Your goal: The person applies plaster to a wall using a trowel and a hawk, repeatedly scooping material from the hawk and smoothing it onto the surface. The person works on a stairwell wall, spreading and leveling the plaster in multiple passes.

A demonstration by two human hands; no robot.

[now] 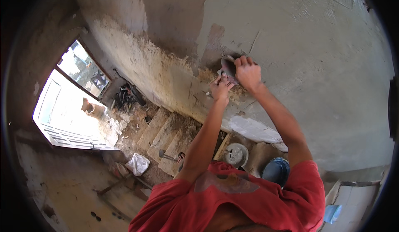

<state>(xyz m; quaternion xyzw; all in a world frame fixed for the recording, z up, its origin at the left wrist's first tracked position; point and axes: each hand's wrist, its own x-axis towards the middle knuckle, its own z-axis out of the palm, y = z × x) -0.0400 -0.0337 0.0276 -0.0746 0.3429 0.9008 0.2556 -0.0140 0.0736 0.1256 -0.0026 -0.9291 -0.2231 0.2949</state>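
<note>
Both hands meet at a rough hollow in the wall, on the lower edge of the wet grey plaster [307,57]. A thin, curved grey piece [227,67] with pinkish patches sits in the hollow; its kind cannot be made out. My left hand [221,87] is closed, thumb and fingers pinched at the lower edge of this piece. Just right of it, my right hand [248,73] is curled against the wall beside the piece's upper edge. What lies inside its fingers is hidden. Crumbly bare wall [239,94] shows beneath my hands.
Below me stand a bucket of grey mix [235,155] and a blue bucket [275,171]. Concrete steps [166,134] descend at the left, with a trowel-like tool [167,155] and a white bag [137,164]. Beyond is a bright doorway [70,107]; dark clutter [126,96] lies beside it.
</note>
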